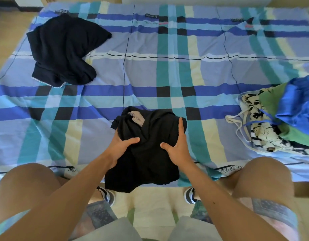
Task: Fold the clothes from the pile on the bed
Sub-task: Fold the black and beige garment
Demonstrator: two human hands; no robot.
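Note:
A crumpled black garment [146,153] with a grey label near its collar hangs over the near edge of the bed. My left hand [119,147] grips its left side, thumb on top. My right hand [178,145] grips its right side, fingers stretched up along the cloth. A pile of clothes [275,119] lies at the right edge of the bed: a shiny blue piece, a green piece, a white one with black print and thin straps. Another dark navy garment [63,49] lies loosely spread at the far left.
The bed is covered by a plaid sheet [167,73] in blue, teal, pale yellow and lilac. My knees [26,180] press against its near edge on both sides. Wooden floor [5,35] shows at the far left.

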